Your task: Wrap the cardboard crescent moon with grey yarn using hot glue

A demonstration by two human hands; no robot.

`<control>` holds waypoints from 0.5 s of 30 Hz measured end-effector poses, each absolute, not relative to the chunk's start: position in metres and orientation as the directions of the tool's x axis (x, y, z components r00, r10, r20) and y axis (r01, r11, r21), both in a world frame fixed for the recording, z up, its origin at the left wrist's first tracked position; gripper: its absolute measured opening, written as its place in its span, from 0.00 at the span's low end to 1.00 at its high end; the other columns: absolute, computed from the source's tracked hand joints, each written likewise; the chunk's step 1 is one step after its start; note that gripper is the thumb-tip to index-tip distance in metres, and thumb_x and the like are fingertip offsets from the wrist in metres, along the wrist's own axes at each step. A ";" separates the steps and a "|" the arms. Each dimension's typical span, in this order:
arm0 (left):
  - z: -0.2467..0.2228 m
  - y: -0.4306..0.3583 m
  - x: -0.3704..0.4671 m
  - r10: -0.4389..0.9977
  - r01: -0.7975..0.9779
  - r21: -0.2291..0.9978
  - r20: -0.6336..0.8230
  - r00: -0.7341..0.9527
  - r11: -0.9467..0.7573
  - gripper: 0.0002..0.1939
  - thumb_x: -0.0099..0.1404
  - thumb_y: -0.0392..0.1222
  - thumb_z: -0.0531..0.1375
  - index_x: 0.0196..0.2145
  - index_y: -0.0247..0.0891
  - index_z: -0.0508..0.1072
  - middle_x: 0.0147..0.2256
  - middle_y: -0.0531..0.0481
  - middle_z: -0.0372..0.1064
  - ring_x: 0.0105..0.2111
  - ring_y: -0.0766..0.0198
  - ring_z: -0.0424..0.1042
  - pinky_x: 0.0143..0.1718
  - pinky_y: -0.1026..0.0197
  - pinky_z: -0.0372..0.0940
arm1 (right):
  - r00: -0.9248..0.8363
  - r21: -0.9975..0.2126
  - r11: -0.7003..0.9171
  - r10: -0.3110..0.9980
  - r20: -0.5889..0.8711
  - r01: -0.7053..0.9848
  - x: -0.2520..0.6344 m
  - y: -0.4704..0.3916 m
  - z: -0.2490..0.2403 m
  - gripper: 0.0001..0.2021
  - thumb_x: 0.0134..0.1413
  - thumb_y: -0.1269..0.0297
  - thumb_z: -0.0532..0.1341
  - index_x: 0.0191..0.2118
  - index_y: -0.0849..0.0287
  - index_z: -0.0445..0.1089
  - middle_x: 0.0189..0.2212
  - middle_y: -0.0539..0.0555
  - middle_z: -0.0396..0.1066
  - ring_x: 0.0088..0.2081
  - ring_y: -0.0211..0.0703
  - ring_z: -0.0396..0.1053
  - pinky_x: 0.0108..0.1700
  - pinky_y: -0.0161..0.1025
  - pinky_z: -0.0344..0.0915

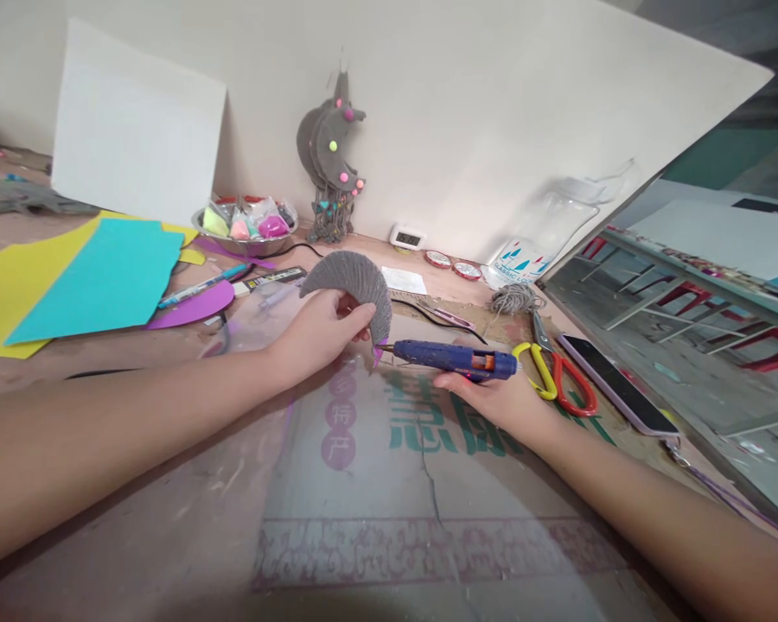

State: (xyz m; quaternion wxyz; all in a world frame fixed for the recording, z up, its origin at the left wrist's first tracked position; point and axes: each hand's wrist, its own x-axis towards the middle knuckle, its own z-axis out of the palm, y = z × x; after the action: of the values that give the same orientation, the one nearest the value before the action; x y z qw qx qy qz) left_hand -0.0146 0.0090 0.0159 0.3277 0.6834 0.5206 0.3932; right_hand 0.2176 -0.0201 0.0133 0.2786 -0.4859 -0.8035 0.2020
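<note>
My left hand (328, 333) pinches a crescent wound in grey yarn (356, 281), its lower tip showing a bit of purple. Closed round a dark blue hot glue gun (450, 358), my right hand (493, 397) keeps it level, with the nozzle at the crescent's lower tip. Whether nozzle and tip touch, I cannot tell. A strand of grey yarn (431, 484) lies on the printed plastic sheet (363, 553) below.
Scissors (561, 371), a phone (615, 384) and a yarn ball (515, 299) lie to the right. Coloured sheets (97, 285) and a metal bowl (246, 240) stand left. A decorated grey moon (328, 147) hangs behind, near a small clock (407, 237) and a clear jar (538, 233).
</note>
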 end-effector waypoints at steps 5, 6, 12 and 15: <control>0.017 0.008 -0.015 0.966 0.468 0.846 0.206 0.154 -0.255 0.14 0.59 0.46 0.52 0.20 0.39 0.67 0.21 0.53 0.69 0.23 0.64 0.66 0.25 0.64 0.56 | -0.375 -0.591 0.447 0.893 0.249 0.671 0.220 -0.019 0.010 0.16 0.48 0.48 0.60 0.25 0.56 0.62 0.21 0.49 0.63 0.25 0.40 0.62 0.27 0.36 0.62; 0.018 0.008 -0.015 0.965 0.472 0.842 0.210 0.157 -0.260 0.14 0.59 0.46 0.52 0.20 0.39 0.67 0.21 0.53 0.69 0.23 0.64 0.66 0.25 0.64 0.56 | -0.374 -0.586 0.448 0.893 0.251 0.675 0.220 -0.019 0.009 0.16 0.48 0.48 0.60 0.26 0.56 0.62 0.21 0.49 0.63 0.25 0.40 0.63 0.27 0.36 0.62; 0.018 0.007 -0.015 0.963 0.476 0.839 0.205 0.173 -0.264 0.14 0.60 0.45 0.52 0.20 0.39 0.67 0.21 0.53 0.69 0.23 0.64 0.66 0.25 0.64 0.56 | -0.361 -0.583 0.439 0.898 0.253 0.683 0.221 -0.019 0.008 0.14 0.47 0.50 0.61 0.26 0.55 0.64 0.21 0.49 0.65 0.25 0.41 0.65 0.26 0.37 0.63; 0.018 0.007 -0.015 0.962 0.479 0.836 0.205 0.180 -0.268 0.14 0.60 0.45 0.52 0.20 0.38 0.67 0.21 0.53 0.69 0.23 0.64 0.66 0.25 0.64 0.57 | -0.343 -0.625 0.417 0.907 0.244 0.660 0.219 -0.021 0.008 0.13 0.47 0.50 0.62 0.26 0.55 0.65 0.21 0.49 0.67 0.25 0.42 0.67 0.27 0.38 0.66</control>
State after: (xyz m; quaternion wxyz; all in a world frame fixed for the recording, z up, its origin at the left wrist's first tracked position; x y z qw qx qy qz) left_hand -0.0152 0.0068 0.0184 0.3175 0.6995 0.5148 0.3805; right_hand 0.2190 -0.0210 0.0079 0.2884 -0.4954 -0.7908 0.2144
